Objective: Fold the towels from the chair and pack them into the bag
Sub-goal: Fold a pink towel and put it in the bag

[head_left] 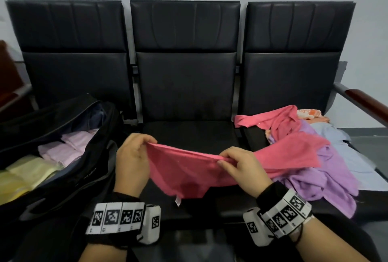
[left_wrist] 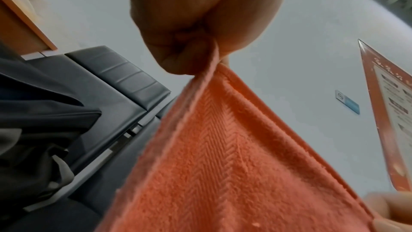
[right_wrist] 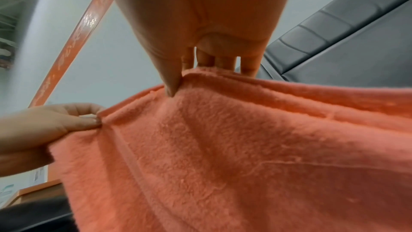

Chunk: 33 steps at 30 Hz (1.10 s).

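From the head view, three black seats (head_left: 184, 85) stand in a row. The left hand (head_left: 131, 162) and right hand (head_left: 243, 169) each pinch the top edge of one pink towel (head_left: 184, 172), stretched above the middle seat. One open black bag (head_left: 63, 135) on the left seat holds folded towels. The left wrist view shows the towel's (left_wrist: 223, 174) herringbone weave. The right wrist view shows its fluffy pile (right_wrist: 245, 147).

Both hands raised side by side, palms down; left hand (head_left: 132, 157) and right hand (head_left: 241, 168) each pinching with curled fingers.
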Motion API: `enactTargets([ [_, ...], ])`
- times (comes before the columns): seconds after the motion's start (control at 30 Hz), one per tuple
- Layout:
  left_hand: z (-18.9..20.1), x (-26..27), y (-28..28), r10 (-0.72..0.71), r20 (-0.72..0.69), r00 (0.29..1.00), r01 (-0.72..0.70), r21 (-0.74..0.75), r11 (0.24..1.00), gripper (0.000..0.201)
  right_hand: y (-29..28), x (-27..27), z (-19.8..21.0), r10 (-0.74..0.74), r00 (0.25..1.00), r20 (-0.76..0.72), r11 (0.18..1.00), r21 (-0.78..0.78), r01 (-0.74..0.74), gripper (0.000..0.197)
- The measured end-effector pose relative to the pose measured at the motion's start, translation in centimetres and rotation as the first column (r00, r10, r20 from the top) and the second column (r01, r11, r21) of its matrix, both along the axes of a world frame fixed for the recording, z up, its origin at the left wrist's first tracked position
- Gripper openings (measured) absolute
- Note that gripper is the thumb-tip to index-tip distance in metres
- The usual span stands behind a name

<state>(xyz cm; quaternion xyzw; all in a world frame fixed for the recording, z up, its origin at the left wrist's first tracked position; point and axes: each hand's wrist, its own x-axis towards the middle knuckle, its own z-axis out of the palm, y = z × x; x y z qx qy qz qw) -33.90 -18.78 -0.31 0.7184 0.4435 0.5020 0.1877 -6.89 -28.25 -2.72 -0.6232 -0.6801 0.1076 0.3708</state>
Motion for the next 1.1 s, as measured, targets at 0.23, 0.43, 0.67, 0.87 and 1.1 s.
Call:
enactTargets([
  [0.23,0.3,-2.4,0.8,0.113,0.005,0.994,-0.113,-0.040,0.993,0.026,0.3,-0.4,0.1,0.000,1.000,-0.023,0.997,0.072,0.001,0.002],
  [0.43,1.0,-4.2,1.1,0.211,0.003,0.977,-0.211,-0.001,0.977,0.019,1.1,-0.8,0.8,0.036,0.980,-0.197,0.995,0.102,-0.016,0.013],
  [0.67,1.6,-7.0,2.2,0.388,0.198,0.900,-0.393,-0.016,0.920,0.016,1.5,0.4,-1.3,0.035,0.998,-0.046,0.994,-0.099,-0.040,0.012],
  [0.87,1.3,-7.8,2.6,0.390,0.191,0.901,-0.371,-0.131,0.920,0.017,1.2,0.4,-2.9,-0.068,0.989,-0.133,0.971,-0.238,0.035,0.015],
  [1.1,0.1,-2.1,0.1,-0.048,-0.044,0.998,0.037,-0.221,0.975,0.048,2.1,-2.7,-1.2,-0.049,0.758,-0.650,0.976,-0.192,-0.102,0.018],
])
